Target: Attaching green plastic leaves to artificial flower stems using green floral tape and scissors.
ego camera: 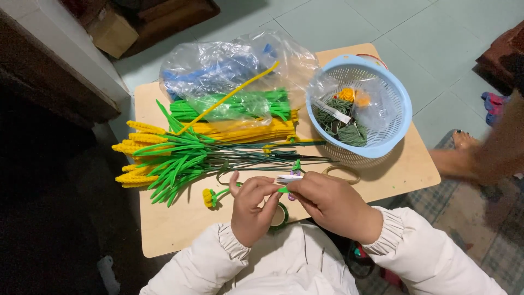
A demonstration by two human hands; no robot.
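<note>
My left hand (pixel 250 208) pinches the stem end of a small pipe-cleaner flower (pixel 210 196) with a yellow head and green stem, which lies on the wooden board (pixel 174 224). My right hand (pixel 330 202) grips small scissors (pixel 289 178) whose pale blades point left toward the left fingers, right at a green stem piece. A roll of green tape (pixel 280 216) sits just under both hands, partly hidden. Beyond them lies a bunch of finished yellow and green pipe-cleaner stalks (pixel 164 158).
Plastic bags of green, yellow and blue pipe cleaners (pixel 234 93) lie at the board's far side. A light blue basket (pixel 396 104) with bagged green and orange material stands at right. Another person's bare foot (pixel 464 141) is on the rug at right. A cardboard box (pixel 112 30) sits far left.
</note>
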